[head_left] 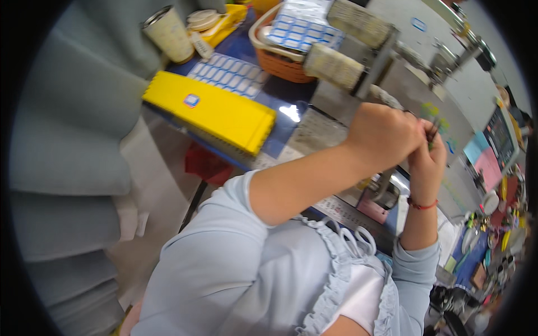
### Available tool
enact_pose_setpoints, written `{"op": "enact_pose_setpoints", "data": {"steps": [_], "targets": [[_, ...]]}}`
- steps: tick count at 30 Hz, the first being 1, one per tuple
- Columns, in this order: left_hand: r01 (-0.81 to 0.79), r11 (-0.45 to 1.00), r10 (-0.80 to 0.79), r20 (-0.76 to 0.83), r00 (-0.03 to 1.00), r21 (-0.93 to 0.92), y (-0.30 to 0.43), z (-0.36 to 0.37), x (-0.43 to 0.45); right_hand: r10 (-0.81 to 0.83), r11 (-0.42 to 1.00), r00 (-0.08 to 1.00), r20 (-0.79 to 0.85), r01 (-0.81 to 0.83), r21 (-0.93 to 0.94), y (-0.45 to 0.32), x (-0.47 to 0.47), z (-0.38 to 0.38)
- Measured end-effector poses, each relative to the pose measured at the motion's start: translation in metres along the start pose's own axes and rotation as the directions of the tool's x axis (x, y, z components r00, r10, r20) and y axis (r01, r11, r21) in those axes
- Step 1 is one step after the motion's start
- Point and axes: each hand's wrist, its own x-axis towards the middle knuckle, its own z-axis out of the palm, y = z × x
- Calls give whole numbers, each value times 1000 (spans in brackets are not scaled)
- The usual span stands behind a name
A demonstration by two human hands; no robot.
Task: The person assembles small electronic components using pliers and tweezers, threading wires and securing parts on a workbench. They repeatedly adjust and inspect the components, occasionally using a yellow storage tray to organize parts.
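Observation:
My left hand is curled into a fist, raised in front of the sewing machine's grey body. Touching it at the fingertips is my right hand, with a red cord bracelet on its wrist. A small dark thing, too blurred to name, sits between the right fingers. What the left fingers hold is hidden by the fist. Below the hands are the metal presser area of the machine and a printed measuring tape along the table's front edge.
A long yellow box lies on the blue table at left. Behind it stand a tumbler and an orange basket with packets. A grey curtain hangs at far left. A control panel and many small items are at right.

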Motion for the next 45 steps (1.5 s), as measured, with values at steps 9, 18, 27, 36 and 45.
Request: {"op": "enact_pose_setpoints", "data": {"steps": [9, 18, 27, 36, 45], "targets": [[276, 942, -202, 334, 921, -191, -2, -16, -1, 68, 996, 998, -10, -67, 55, -12, -1, 11], [-53, 956, 88, 110, 990, -290, -14, -22, 18, 151, 982, 987, 44, -155, 111, -2, -3, 11], [-171, 968, 151, -122, 981, -181, 2, -43, 76, -681, 701, 681, -268, 500, -508, -56, 61, 4], [107, 282, -27, 104, 994, -953, 21, -66, 98, -575, 813, 779, -249, 577, -71, -100, 21, -8], [-27, 246, 5, -27, 1000, -969, 6, -45, 89, -486, 846, 851, -199, 515, 140, -96, 16, -3]]}}
